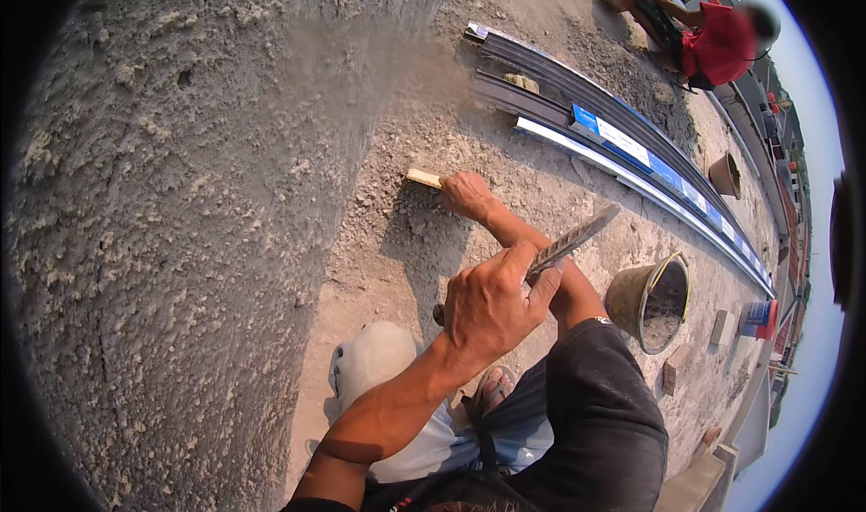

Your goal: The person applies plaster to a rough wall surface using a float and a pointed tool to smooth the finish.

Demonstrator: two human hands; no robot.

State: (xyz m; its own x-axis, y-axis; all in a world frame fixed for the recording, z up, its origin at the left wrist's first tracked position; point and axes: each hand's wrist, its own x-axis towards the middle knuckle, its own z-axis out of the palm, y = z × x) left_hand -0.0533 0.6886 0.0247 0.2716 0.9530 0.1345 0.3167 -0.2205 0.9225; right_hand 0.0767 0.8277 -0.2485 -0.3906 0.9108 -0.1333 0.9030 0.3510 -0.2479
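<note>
My left hand (494, 300) is wrapped around the handle of a trowel (577, 235), whose narrow, cement-spattered blade points up and to the right. A dark knob, apparently the handle's end, shows below the fist. Farther ahead, my right hand (467, 194) grips one end of a short, pale piece of wood (424, 178) low over the rubble-strewn ground. My right forearm passes beyond the trowel blade. The wood's other end points left, toward a rough, freshly coated grey wall (180, 205).
Long metal profiles (631, 169) with blue-and-white labels lie at right. Beside me stands a mortar-stained bucket (648, 303), with blocks (675, 369) and a blue-and-red tin (758, 318) farther right. A person in red (717, 47) crouches at far right, near another bucket (724, 175).
</note>
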